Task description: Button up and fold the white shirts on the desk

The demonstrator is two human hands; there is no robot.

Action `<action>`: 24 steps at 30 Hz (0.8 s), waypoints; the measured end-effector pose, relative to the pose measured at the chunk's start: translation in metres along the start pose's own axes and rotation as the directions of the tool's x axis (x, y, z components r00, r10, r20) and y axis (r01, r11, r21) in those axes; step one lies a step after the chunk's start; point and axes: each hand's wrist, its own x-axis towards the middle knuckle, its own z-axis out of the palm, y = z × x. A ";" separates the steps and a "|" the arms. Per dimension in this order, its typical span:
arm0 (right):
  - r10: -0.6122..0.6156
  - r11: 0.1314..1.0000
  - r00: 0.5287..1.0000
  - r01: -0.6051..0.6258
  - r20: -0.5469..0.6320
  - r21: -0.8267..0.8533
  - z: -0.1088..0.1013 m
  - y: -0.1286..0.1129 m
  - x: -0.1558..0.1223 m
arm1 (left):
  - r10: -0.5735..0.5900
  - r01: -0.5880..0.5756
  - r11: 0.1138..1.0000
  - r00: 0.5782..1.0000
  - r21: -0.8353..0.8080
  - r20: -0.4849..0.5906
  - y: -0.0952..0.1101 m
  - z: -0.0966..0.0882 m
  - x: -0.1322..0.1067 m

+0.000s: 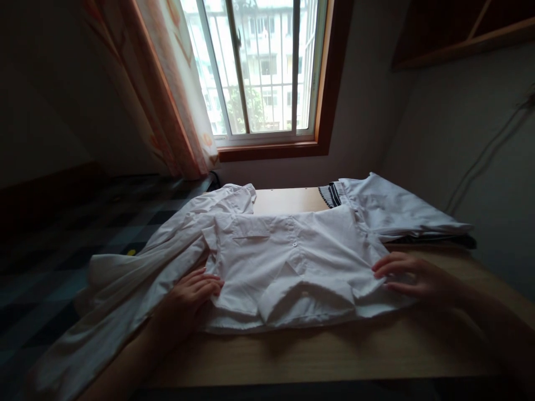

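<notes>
A white button-up shirt (288, 262) lies spread on a light wooden table (317, 351), its collar toward me and its front buttoned. My left hand (190, 298) lies flat on the shirt's left shoulder, fingers stretched toward the collar. My right hand (412, 275) rests flat on the right shoulder, fingers pointing left. Neither hand grips the cloth. The shirt's left sleeve (125, 289) hangs loosely off the table's left edge.
A folded pile of white clothes with a dark striped band (388, 209) sits at the table's back right. A window (254, 67) with a patterned curtain (167, 83) stands behind. A dark checked bed (62, 239) lies left. A wall closes the right side.
</notes>
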 end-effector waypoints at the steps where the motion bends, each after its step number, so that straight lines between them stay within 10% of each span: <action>1: 0.040 0.999 0.999 -0.041 0.018 0.027 -0.007 -0.002 0.002 | -0.034 0.035 0.999 0.999 -0.042 0.033 -0.002 -0.005 0.004; 7: 0.350 0.937 0.916 -0.344 -0.196 0.066 -0.035 0.007 0.056 | -0.521 0.521 0.853 0.852 0.014 0.044 -0.029 -0.029 0.070; 15: 0.719 0.642 0.645 -0.759 -0.261 -0.108 -0.020 0.017 0.159 | -0.854 0.812 0.497 0.519 0.304 0.010 -0.054 0.014 0.151; 24: 0.694 0.566 0.523 -0.821 -0.494 -0.074 0.007 0.025 0.179 | -0.863 0.833 0.476 0.504 0.283 -0.031 -0.052 0.034 0.155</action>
